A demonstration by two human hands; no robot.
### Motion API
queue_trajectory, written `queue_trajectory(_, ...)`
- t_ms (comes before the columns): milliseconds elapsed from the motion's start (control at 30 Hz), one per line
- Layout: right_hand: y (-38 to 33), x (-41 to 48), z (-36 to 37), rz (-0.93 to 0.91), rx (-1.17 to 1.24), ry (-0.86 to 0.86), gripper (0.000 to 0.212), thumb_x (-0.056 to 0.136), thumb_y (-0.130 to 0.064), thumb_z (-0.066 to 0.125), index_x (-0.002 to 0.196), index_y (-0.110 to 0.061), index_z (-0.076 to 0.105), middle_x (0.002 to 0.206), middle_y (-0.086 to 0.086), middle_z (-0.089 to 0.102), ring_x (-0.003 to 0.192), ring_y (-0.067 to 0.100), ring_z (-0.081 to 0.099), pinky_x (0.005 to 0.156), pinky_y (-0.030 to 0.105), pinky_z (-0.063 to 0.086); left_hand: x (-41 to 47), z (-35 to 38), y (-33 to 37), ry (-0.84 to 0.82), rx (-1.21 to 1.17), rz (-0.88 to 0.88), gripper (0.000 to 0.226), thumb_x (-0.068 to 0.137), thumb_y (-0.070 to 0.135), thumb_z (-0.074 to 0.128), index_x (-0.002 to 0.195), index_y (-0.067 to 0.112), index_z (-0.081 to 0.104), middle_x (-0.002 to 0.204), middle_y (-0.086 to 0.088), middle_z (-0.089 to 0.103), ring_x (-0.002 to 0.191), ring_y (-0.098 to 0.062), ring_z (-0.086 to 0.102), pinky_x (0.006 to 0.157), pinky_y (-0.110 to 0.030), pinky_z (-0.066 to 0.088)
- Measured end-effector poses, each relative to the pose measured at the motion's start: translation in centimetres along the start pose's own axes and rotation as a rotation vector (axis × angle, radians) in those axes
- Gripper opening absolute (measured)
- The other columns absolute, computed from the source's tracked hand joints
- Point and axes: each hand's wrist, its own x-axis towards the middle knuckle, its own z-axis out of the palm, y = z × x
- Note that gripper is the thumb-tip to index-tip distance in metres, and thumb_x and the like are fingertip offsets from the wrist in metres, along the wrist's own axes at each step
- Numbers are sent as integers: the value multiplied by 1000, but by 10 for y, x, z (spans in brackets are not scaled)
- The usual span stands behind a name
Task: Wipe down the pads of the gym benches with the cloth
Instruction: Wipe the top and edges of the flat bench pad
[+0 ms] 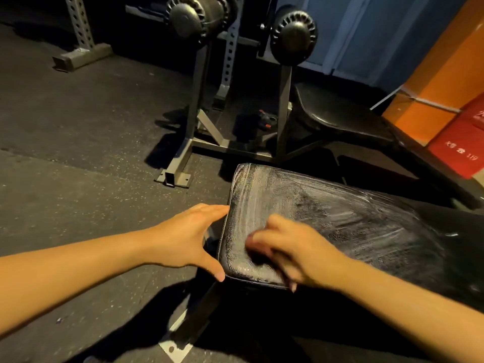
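Note:
A black bench pad (pixel 340 205) streaked with white smears fills the lower right. My left hand (pixel 188 242) rests against the pad's left edge, fingers straight and thumb spread toward the near corner. My right hand (pixel 296 252) lies on the pad's near left part, blurred, with fingers curled over a dark cloth (pixel 258 254) that is mostly hidden beneath them.
A second bench with a black seat pad (pixel 340 113) and two round roller pads (pixel 294 35) stands behind, on a grey steel frame (pixel 193 106). A perforated rack upright (pixel 81 30) is at the far left. A red box (pixel 463 145) sits by the orange wall. The floor is speckled rubber.

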Motion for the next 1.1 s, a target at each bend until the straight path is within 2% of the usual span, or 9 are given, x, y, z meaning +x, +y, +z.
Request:
queue_trajectory(167, 61, 32, -23, 762, -250, 336, 21, 103, -19, 52, 121, -13, 62, 117, 12, 57, 98, 36, 61, 73, 36, 45, 1, -3, 1, -77, 44, -38, 127, 56, 66, 90, 154, 54, 9, 137, 56, 7, 126, 31, 7, 94, 13, 3)
queue_trajectory(233, 16, 52, 2, 594, -162, 354, 19, 99, -18, 57, 116, -18, 66, 114, 10, 58, 94, 33, 63, 72, 34, 46, 3, -7, 4, -111, 55, -85, 131, 56, 65, 91, 159, 39, 15, 142, 44, 14, 132, 19, 12, 99, 10, 7)
queue_trajectory(367, -46, 6, 30, 117, -34, 133, 28, 86, -26, 53, 112, -37, 56, 99, -4, 44, 79, 23, 57, 60, 35, 47, 11, -18, 26, -86, 19, -118, 129, 46, 77, 87, 155, 33, 32, 145, 31, 29, 130, 12, 25, 119, -23, 26)
queue_trajectory(467, 13, -63, -6, 514, -145, 278, 22, 99, -25, 54, 119, -29, 60, 104, -2, 50, 89, 31, 61, 70, 37, 50, 18, -13, 40, -35, 48, -133, 151, 39, 94, 72, 163, 31, 14, 156, 25, 13, 148, 2, 8, 124, -31, 12)
queue_trajectory(600, 63, -134, -42, 1139, -325, 387, 19, 100, -21, 53, 115, -10, 55, 113, 18, 53, 95, 42, 62, 79, 45, 53, 30, 8, 58, 19, 269, 12, 131, 53, 98, 55, 161, 30, 25, 170, 7, 12, 155, -12, 8, 125, -37, 14)
queue_trajectory(667, 33, -111, -23, 1094, -301, 382, 19, 98, -22, 54, 116, -14, 55, 113, 15, 52, 92, 39, 62, 74, 40, 49, 40, 18, 67, 7, 326, 72, 126, 57, 102, 48, 159, 31, 30, 169, 7, 16, 154, -13, 12, 124, -37, 16)
queue_trajectory(833, -27, -97, 22, 540, -149, 264, 26, 92, -29, 50, 117, -34, 55, 103, -1, 48, 79, 27, 59, 58, 36, 48, 66, 35, 85, -66, 473, 195, 132, 54, 107, 42, 162, 34, 23, 169, 8, 11, 154, -13, 9, 125, -37, 11)
queue_trajectory(1000, 54, -211, -38, 1250, -337, 441, 21, 103, -28, 50, 119, -17, 59, 114, 11, 53, 96, 38, 63, 75, 42, 50, 77, 45, 95, -66, 506, 268, 122, 60, 97, 52, 161, 38, 20, 167, 11, 12, 153, -13, 11, 123, -33, 10)
queue_trajectory(1100, 51, -179, -35, 1319, -380, 430, 22, 98, -19, 56, 120, -14, 56, 117, 15, 51, 96, 38, 62, 76, 41, 49, 78, 50, 101, -61, 514, 283, 118, 62, 95, 53, 160, 37, 21, 164, 12, 16, 150, -12, 15, 121, -32, 13)
